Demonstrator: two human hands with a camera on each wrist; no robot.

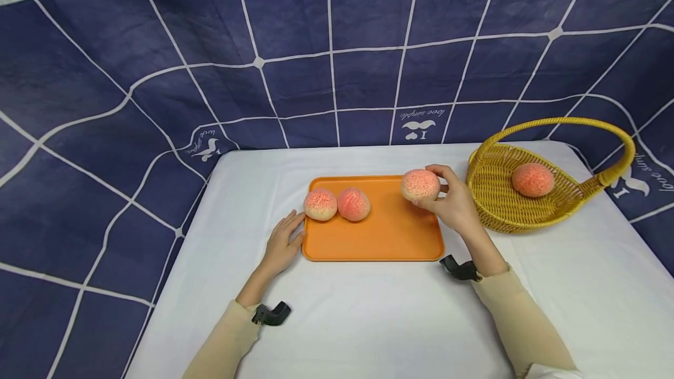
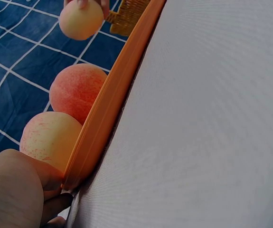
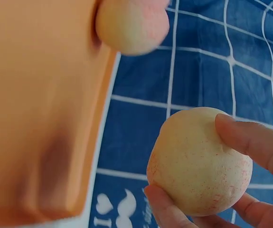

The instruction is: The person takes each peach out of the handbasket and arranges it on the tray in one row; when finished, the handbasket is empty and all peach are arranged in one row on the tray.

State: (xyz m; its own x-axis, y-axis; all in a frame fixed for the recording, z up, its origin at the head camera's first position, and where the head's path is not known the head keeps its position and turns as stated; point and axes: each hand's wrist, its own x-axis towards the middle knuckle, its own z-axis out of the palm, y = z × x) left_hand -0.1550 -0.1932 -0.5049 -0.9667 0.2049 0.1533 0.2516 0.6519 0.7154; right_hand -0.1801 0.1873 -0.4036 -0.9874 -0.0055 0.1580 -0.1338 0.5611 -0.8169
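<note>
My right hand [image 1: 454, 206] grips a peach [image 3: 200, 161] between thumb and fingers, above the right part of an orange tray [image 1: 389, 233]. The held peach is cream below with speckled pink on top. Two more peaches sit side by side at the tray's left: a paler one [image 1: 320, 204] and a redder one [image 1: 354, 204]. My left hand [image 1: 283, 243] rests at the tray's left edge, fingers fairly straight, next to the paler peach. In the left wrist view, part of that hand overlaps the tray's corner, and some fingers are hidden.
A yellow woven basket [image 1: 497, 192] with a tall arched handle stands right of the tray, holding one reddish peach [image 1: 533, 179]. A white cloth [image 1: 363, 320] covers the table. Dark blue gridded fabric [image 1: 368, 22] hangs behind and at the sides.
</note>
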